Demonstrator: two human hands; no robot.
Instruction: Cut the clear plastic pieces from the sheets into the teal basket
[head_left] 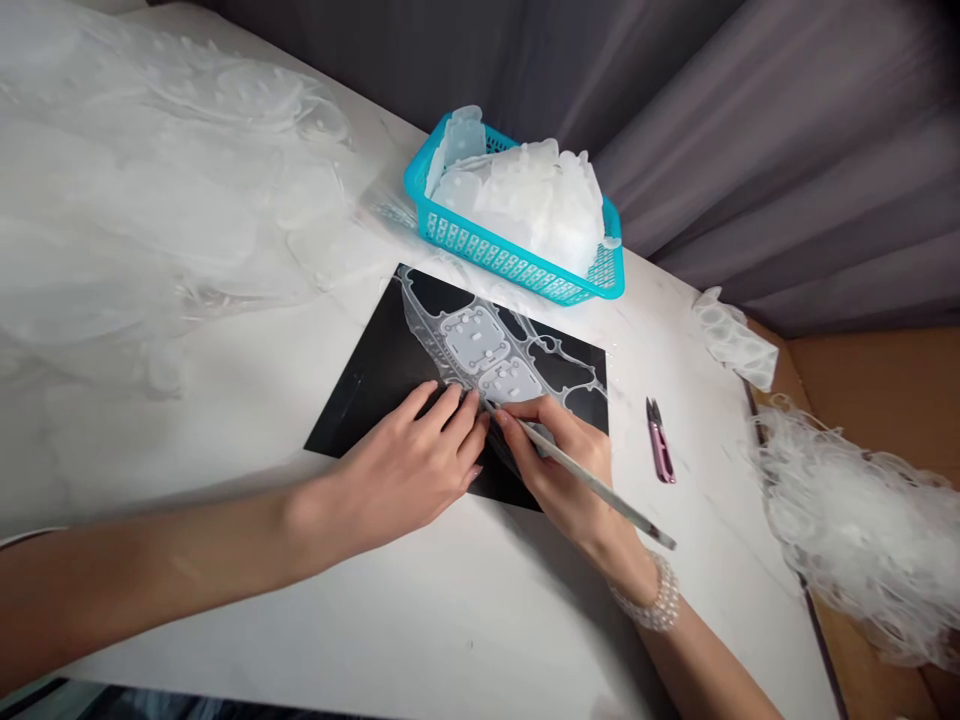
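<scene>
Right hand (559,455) gripped a thin tool (585,478) pen-fashion, tip down on the clear sheet (487,350). Left hand (409,455) lay flat, fingers pressing the sheet's near edge, grasping nothing. Sheet rested on a black mat (375,385) on the white table (450,600). Snips (660,445) lay right of the mat, apart from it. Blue basket (495,255) of clear pieces stood behind the mat. Scrap pile (855,520) at the right edge. No readable writing seen.

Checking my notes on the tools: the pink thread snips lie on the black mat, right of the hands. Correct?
Not quite. The head view shows the pink thread snips lying on the white table, beside the black mat, right of the right hand.
</scene>
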